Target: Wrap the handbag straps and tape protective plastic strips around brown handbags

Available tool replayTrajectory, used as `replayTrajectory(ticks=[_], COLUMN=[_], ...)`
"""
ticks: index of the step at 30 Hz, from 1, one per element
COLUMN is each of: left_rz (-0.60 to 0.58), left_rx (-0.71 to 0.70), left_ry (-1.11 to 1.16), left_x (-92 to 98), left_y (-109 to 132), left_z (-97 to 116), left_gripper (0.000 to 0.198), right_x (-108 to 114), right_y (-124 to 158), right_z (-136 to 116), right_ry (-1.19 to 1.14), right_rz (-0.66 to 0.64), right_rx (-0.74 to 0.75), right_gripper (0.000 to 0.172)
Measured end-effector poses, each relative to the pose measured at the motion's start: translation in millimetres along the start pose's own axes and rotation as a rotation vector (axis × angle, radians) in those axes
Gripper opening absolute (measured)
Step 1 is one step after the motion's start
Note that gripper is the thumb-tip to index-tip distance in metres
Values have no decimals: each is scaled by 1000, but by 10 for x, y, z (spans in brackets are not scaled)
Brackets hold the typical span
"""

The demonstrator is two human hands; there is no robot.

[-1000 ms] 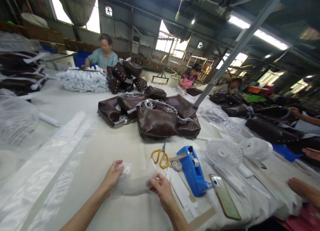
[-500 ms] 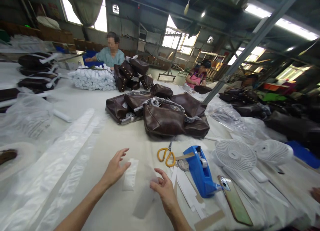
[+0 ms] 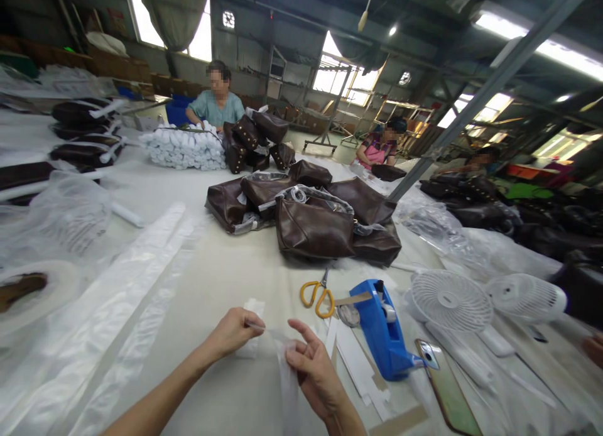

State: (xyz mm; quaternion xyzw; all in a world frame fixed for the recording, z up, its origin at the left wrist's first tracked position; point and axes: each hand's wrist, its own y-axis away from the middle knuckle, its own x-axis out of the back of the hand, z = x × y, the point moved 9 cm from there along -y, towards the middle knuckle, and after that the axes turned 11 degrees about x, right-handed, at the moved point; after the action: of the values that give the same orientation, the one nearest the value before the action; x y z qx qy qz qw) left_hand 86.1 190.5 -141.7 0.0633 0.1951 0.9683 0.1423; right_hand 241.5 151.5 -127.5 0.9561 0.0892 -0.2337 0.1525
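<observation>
Steel-framed workshop hall with a long table (image 3: 226, 272) in pale cloth. Left: flat clear plastic strips (image 3: 141, 266). Front centre: your left hand (image 3: 233, 332) is pinched shut on a thin clear film (image 3: 288, 386) just above the cloth; your right hand (image 3: 315, 373) grips it too, fingers curled. Behind: glossy brown bags (image 3: 315, 228). Right: yellow-handled scissors (image 3: 318, 298), blue tape dispenser (image 3: 384, 332), round white fans (image 3: 450, 301).

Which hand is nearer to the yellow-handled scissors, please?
The right. The right hand sits just below the scissors; the left hand is farther off to their left. Both pinch a clear plastic strip.
</observation>
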Motion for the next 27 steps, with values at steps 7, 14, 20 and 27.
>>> replayTrajectory(ticks=[7,14,20,27], left_rz=[-260,-346,-277,-182], left_rx=[156,243,170,133], left_ry=[291,585,506,520], left_x=[-548,-709,-834,-902], left_y=[229,285,268,313], left_z=[-160,-246,-328,-506], left_gripper=[30,32,49,49], right_x=[177,282,370,399], right_y=[-130,-169,-153,-101], right_z=[-127,47,146,277], right_ry=[48,170,181,147], right_rz=[219,265,361,383], right_rx=[187,224,270,299], right_gripper=[58,61,60,56])
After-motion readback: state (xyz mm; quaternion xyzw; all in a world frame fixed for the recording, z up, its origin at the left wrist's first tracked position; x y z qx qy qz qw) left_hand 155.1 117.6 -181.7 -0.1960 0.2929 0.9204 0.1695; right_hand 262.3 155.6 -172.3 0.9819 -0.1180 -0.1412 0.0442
